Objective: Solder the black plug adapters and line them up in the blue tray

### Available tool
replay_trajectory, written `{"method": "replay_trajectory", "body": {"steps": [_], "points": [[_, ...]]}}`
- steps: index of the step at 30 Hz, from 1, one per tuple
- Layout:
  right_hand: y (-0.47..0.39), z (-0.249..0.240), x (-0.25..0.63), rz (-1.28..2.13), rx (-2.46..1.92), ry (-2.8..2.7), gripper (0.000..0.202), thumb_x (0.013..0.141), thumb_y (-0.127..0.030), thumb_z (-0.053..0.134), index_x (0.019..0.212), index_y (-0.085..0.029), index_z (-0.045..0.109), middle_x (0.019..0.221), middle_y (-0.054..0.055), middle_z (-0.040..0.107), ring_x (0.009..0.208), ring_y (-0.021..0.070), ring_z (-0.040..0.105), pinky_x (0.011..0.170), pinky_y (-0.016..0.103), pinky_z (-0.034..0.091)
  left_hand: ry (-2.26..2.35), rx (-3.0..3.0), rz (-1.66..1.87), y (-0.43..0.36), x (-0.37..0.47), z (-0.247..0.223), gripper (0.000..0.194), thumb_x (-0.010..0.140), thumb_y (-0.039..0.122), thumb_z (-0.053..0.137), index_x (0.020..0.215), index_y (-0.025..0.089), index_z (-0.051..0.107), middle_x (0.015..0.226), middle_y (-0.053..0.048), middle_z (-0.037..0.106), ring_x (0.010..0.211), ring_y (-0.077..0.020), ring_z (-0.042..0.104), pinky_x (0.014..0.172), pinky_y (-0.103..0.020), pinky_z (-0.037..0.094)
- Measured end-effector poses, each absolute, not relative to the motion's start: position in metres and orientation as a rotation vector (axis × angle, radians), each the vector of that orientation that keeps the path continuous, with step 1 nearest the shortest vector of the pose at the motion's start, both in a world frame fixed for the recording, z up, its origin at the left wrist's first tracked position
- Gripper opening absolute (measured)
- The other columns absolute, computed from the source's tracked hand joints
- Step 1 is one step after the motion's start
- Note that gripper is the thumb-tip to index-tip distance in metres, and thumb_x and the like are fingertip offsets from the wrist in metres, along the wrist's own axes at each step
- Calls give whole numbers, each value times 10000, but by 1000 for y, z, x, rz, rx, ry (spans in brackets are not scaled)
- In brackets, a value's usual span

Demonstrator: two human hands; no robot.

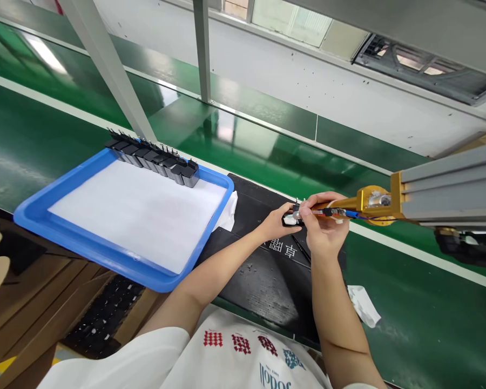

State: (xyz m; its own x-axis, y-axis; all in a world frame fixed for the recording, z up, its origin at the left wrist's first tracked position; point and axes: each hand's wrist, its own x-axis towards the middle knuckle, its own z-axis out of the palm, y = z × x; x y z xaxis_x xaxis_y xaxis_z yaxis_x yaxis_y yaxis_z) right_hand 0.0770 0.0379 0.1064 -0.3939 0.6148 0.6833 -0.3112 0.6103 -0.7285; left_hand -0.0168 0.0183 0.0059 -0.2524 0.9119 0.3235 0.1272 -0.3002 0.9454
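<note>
My left hand (281, 221) is closed around the left side of a small black plug adapter (290, 220), with a white patch on the face toward me. Its metal pins point away from me. The thumb and fingertips of my right hand (326, 227) pinch the adapter's right end. Beside those fingers, partly hidden by them, is the tip of a golden tool (354, 204) with red and blue wires. On the left, a blue tray (162, 283) lined with white paper bears a row of similar black plug adapters (152, 156) along its far edge.
Under my hands lies a black mat (263, 275) with white lettering and a thin dark stick (302, 248). A grey metal cylinder (449, 189) juts in from the right. White crumpled paper (363, 306) lies on the green bench (421, 308). A grey post (109, 70) rises behind the tray.
</note>
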Motion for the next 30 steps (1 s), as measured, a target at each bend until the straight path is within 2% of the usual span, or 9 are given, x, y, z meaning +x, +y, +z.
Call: {"method": "replay_trajectory", "body": {"steps": [3, 6, 13, 19, 25, 30], "points": [[38, 106, 77, 1007, -259, -1713, 227, 823, -162, 693, 990, -275, 588, 848, -37, 578, 724, 113, 583, 684, 263, 514, 1333, 1354, 1591, 17, -17, 8, 471, 665, 254, 816, 1063, 176, 577, 1027, -48, 699, 988, -240, 676, 893, -366, 527], [37, 107, 77, 1038, -256, -1705, 272, 794, -195, 733, 999, -285, 578, 854, -34, 568, 722, 120, 577, 675, 266, 519, 1336, 1348, 1570, 14, -17, 12, 465, 681, 231, 800, 1083, 178, 573, 1058, -56, 701, 1032, -244, 671, 921, -364, 522], [44, 105, 82, 1122, -201, -1706, 292, 803, -435, 714, 1029, -307, 580, 895, 11, 561, 705, 163, 556, 642, 339, 526, 1599, 1204, 1410, 12, -23, 16, 419, 687, 169, 769, 1061, 208, 585, 1050, -9, 728, 963, -216, 696, 875, -325, 537], [55, 108, 92, 1117, -191, -1727, 219, 808, -316, 732, 998, -277, 629, 869, -1, 590, 693, 136, 560, 641, 296, 505, 1732, 1180, 1255, 16, -39, 11, 523, 634, 78, 764, 1117, 197, 602, 1132, -35, 721, 1073, -237, 671, 982, -363, 498], [62, 109, 101, 1112, -238, -1742, 209, 805, -344, 736, 951, -252, 619, 857, 5, 592, 698, 138, 577, 604, 275, 510, 1572, 1368, 1161, 15, -52, 15, 479, 644, 265, 830, 1078, 151, 661, 1099, -88, 718, 1006, -255, 662, 949, -405, 508], [62, 110, 104, 1113, -244, -1752, 152, 816, -289, 724, 933, -252, 635, 854, 5, 618, 710, 141, 588, 632, 289, 517, 1550, 1310, 1228, 15, -48, 18, 330, 795, 319, 716, 1081, 161, 668, 1139, -91, 706, 1070, -234, 653, 979, -393, 504]]}}
